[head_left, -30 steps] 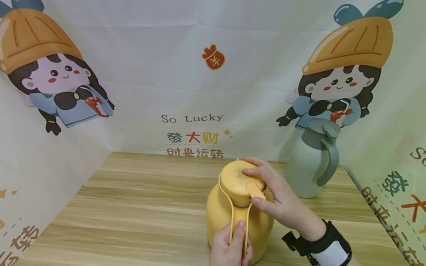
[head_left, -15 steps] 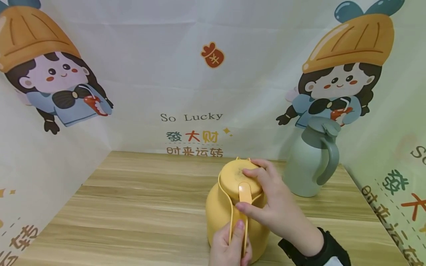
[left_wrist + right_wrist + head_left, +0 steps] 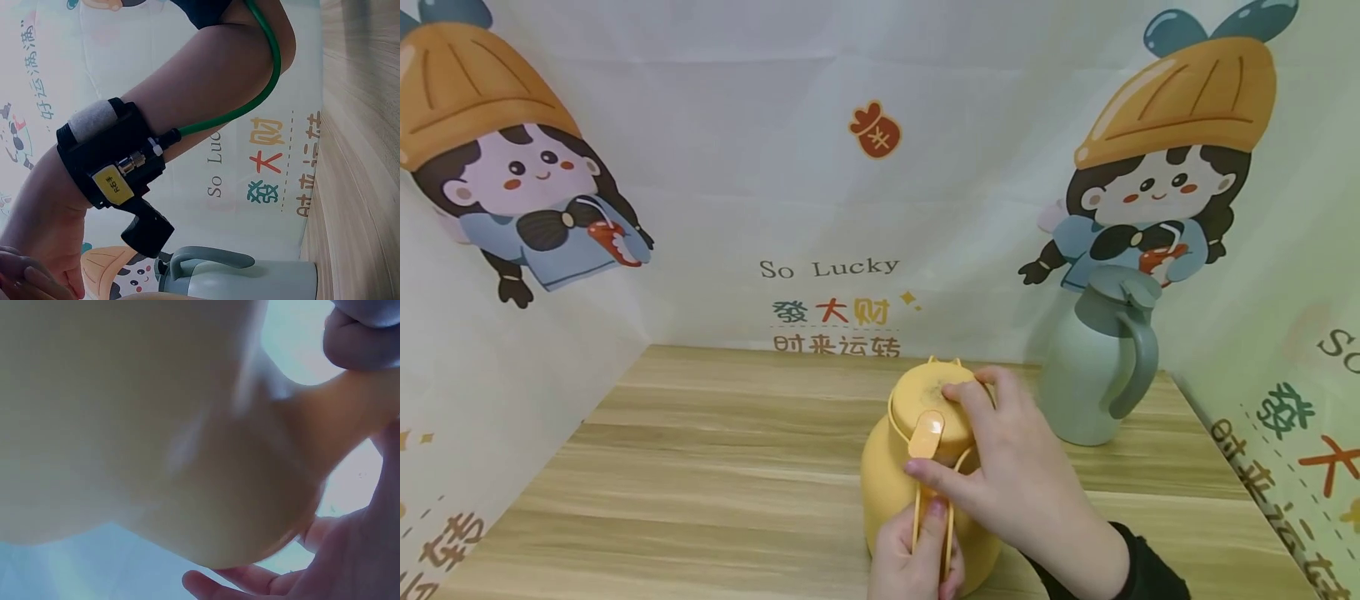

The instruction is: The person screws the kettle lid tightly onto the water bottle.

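Note:
A yellow thermos jug (image 3: 883,492) stands on the table in the lower middle of the head view. My left hand (image 3: 910,550) grips its handle (image 3: 340,415), thumb along the handle's near side. On top, my right hand (image 3: 1026,475) holds the round yellow lid (image 3: 921,392), fingers over its top and right side. The thumb lies just below the lid's tab (image 3: 927,432), which points front-left. In the right wrist view the jug's body fills much of the frame, with fingers at the lid's edge. The left wrist view shows little of the left hand.
A grey-green jug (image 3: 1086,375) stands at the back right, its handle to the right. Printed cloth (image 3: 700,167) walls in the wooden table (image 3: 700,467). A black strap (image 3: 112,150) with a green cable (image 3: 250,103) circles the right wrist.
The lid has turned clockwise, seen from above, its tab swinging from front-right to front-left. My right hand has turned with it, thumb moving left. The left hand stays on the handle.

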`<state>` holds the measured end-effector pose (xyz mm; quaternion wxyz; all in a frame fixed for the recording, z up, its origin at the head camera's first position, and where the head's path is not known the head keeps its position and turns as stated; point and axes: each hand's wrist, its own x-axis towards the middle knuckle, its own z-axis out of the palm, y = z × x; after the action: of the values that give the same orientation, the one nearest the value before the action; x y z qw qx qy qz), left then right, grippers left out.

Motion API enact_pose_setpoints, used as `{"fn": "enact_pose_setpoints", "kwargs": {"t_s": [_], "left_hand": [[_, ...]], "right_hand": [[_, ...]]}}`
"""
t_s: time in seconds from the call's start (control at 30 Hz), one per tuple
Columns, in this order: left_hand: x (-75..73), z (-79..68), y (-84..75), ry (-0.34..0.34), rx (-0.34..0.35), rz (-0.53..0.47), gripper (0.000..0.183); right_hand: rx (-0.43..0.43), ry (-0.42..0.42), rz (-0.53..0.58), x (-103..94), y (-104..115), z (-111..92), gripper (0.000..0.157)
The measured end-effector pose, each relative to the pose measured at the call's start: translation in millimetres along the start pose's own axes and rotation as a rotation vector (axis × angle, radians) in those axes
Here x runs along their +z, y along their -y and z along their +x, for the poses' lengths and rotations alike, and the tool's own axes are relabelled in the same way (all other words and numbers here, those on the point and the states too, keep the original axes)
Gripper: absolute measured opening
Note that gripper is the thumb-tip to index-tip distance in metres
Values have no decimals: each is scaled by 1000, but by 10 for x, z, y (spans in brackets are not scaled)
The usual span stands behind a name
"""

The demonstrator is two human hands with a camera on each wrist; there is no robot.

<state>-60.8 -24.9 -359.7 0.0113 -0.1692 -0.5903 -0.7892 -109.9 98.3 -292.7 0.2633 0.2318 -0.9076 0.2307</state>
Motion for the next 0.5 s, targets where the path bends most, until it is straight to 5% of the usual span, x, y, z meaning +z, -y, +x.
{"fn": "enact_pose_setpoints", "kwargs": {"t_s": [0.5], "left_hand": [[4,0,-2,-10,0,-5,42]], "right_hand": [[-99,-58,-73,-103,24,-130,52]]}}
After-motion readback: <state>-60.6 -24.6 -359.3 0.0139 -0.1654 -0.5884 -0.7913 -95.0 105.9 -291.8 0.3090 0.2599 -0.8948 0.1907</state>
